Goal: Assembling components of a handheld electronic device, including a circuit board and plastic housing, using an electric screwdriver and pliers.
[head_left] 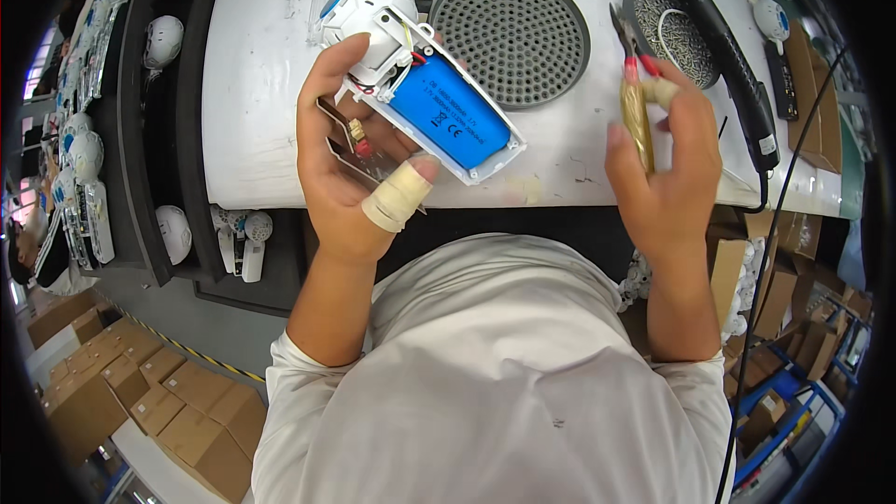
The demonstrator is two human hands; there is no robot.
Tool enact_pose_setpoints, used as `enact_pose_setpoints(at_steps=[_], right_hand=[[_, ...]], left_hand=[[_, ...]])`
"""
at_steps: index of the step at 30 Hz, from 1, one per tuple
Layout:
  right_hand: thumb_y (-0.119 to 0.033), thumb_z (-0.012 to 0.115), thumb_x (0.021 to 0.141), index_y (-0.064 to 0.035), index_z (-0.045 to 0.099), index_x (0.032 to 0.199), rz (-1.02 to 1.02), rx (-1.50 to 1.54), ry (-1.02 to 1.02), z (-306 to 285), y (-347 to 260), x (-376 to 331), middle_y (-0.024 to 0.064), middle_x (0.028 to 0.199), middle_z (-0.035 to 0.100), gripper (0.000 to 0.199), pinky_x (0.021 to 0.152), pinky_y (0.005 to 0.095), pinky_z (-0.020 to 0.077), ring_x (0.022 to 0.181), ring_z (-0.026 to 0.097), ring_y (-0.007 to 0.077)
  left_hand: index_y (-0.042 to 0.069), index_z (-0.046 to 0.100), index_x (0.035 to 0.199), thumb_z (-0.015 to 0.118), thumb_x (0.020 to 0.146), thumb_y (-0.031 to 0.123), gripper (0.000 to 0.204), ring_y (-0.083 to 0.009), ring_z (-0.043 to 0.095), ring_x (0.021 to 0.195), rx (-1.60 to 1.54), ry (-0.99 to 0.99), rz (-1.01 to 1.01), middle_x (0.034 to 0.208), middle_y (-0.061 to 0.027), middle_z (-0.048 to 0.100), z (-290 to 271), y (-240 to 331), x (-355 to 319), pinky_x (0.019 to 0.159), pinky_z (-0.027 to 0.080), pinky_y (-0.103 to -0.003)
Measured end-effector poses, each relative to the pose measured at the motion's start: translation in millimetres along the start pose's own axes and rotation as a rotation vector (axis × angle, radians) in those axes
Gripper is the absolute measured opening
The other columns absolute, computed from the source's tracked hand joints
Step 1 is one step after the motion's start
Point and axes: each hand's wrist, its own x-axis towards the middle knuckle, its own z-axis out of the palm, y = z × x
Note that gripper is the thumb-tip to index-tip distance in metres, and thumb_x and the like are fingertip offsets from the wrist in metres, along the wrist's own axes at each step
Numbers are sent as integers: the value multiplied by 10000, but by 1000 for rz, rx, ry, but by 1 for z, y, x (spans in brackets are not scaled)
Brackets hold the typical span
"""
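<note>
My left hand (343,210), its thumb wrapped in pale tape, holds a white plastic device (378,23) with a rounded head and an open, long body. Inside the body lies a blue battery pack (450,114), and thin wires run near the neck. Bent metal strips (338,117) with a small red and yellowish part between them also sit against this palm; their kind is unclear. My right hand (674,168), one finger taped, is closed around pliers (636,112) with red and yellowish wrapped handles. Their jaws point away from me, apart from the device.
A round grey perforated plate (509,37) lies beyond the device. At right are a dish of metal shavings (667,33), a black corded tool (728,61) and a hanging cable (782,196). Dark shelving (191,112) with white devices stands left; cardboard boxes (177,401) fill the lower left.
</note>
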Motion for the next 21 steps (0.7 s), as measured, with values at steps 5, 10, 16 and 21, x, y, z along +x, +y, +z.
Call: enact_pose_setpoints(at_steps=[5, 10, 16, 21], right_hand=[[-197, 704, 740, 42, 547, 1157, -131, -196, 89, 4, -17, -5, 228, 1280, 524, 506, 946, 446, 415, 1112, 528, 368], [-145, 741, 695, 78, 420, 1295, -124, 300, -58, 6, -67, -3, 275, 1255, 508, 715, 922, 441, 447, 1109, 529, 411], [-111, 748, 670, 116, 368, 1327, -37, 274, -93, 25, -63, 4, 302, 1182, 533, 792, 820, 420, 513, 987, 611, 423], [-101, 745, 669, 127, 366, 1331, -15, 236, -9, 21, -59, 5, 297, 1161, 550, 796, 804, 406, 522, 944, 631, 406]], left_hand=[[74, 247, 1435, 810, 693, 167, 936, -487, 498, 1215, -40, 19, -20, 1335, -377, 423, 7, 1, -1, 1021, 407, -580], [-10, 232, 1443, 712, 736, -12, 855, -307, 570, 1157, -107, -145, -55, 1294, -240, 504, 13, 10, -7, 948, 505, -420], [6, 265, 1445, 712, 757, 7, 820, -235, 633, 998, 155, -128, -146, 1216, -188, 570, 4, 28, -5, 806, 533, -309], [6, 307, 1427, 745, 769, 58, 792, -180, 622, 851, 939, 274, -83, 1115, -143, 606, -34, 47, 26, 714, 506, -278]])
